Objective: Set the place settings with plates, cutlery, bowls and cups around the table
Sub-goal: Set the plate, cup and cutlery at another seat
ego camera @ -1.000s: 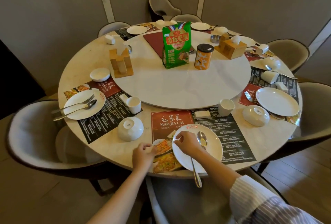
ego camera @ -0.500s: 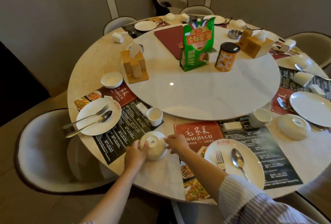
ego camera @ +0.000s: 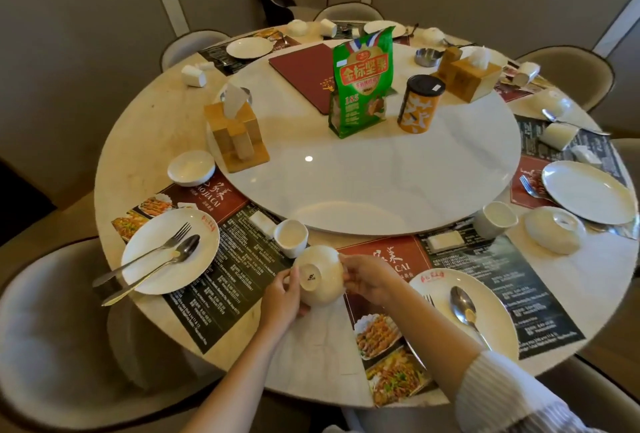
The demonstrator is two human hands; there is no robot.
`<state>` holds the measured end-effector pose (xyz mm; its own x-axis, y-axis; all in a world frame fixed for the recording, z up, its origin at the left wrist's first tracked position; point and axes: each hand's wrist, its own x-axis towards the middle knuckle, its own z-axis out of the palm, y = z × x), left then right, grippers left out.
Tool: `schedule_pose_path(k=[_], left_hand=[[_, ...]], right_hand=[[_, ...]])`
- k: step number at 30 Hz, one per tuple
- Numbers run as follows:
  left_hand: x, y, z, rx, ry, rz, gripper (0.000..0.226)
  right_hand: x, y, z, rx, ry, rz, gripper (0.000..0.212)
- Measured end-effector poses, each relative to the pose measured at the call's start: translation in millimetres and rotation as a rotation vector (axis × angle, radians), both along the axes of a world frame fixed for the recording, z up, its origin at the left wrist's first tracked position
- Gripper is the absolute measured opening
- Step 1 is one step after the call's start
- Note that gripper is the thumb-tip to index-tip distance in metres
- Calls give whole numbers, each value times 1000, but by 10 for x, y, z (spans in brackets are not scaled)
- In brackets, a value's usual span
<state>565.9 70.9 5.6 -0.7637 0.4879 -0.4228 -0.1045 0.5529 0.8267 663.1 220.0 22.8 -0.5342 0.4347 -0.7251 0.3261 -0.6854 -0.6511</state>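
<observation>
A white bowl [ego camera: 320,275] is lifted off the table and tipped, its base facing me. My left hand [ego camera: 282,297] grips its left side and my right hand [ego camera: 370,278] its right rim. Just beyond it stands a small white cup [ego camera: 291,236]. To the right lies a white plate [ego camera: 491,308] with a spoon [ego camera: 464,306] and a fork partly hidden by my right arm. At the left setting, a plate [ego camera: 169,250] carries a fork and a spoon, with an upright bowl [ego camera: 191,167] behind it.
A marble turntable [ego camera: 374,169] holds a green snack bag [ego camera: 362,80], an orange can [ego camera: 419,103] and two wooden tissue holders. At the right sit an upturned bowl [ego camera: 554,228], a cup [ego camera: 495,219] and a plate [ego camera: 588,190]. Padded chairs ring the round table.
My hands left the near plate and took hold of the upturned bowl to its left. They have now lifted and tipped it. My view has shifted left and closer.
</observation>
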Motion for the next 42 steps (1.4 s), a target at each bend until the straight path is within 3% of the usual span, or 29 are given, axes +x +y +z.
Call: schedule_pose_path(k=[4, 8, 12, 17, 22, 27, 36, 42], left_hand=[[-91, 195, 76, 56, -247, 91, 49], [-282, 305, -5, 9, -327, 64, 79], [-257, 384, 78, 114, -485, 121, 46], [-166, 427, 43, 241, -553, 205, 28], [36, 418, -31, 317, -465, 208, 29], [197, 405, -104, 347, -342, 196, 39], [287, 339, -133, 357, -320, 153, 50], [294, 316, -201, 288, -173, 113, 52]], right_hand=[[73, 103, 202, 152, 53, 100, 14], [147, 132, 276, 457, 55, 272, 12], [244, 155, 246, 683, 51, 373, 13], [429, 192, 75, 925, 7, 424, 9], [536, 90, -56, 944, -75, 279, 26], [572, -106, -195, 782, -50, 120, 53], [530, -161, -228, 738, -119, 69, 60], [551, -158, -189, 753, -145, 73, 55]])
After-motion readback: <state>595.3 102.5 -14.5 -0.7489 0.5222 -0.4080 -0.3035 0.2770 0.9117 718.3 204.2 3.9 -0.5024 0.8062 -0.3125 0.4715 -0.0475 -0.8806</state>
